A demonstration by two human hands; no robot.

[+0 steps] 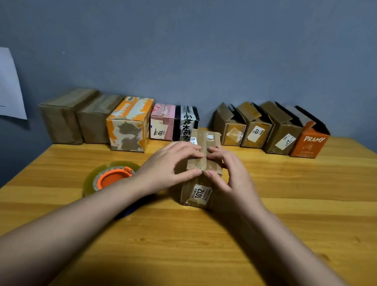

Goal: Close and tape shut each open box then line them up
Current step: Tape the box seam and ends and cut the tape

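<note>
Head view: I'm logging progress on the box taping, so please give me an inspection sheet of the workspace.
Surface: wooden table, against a grey wall.
Job's things: box labelled 3012 in front, flaps down; five closed boxes lined up rear left; four open boxes rear right; tape roll beside the left arm.
Clutter: nothing seen.
Hands: left hand and right hand press fingers on the tape strip atop the front box.
Cables: nothing seen.
Surroundings: paper sheet on the wall, left.
</note>
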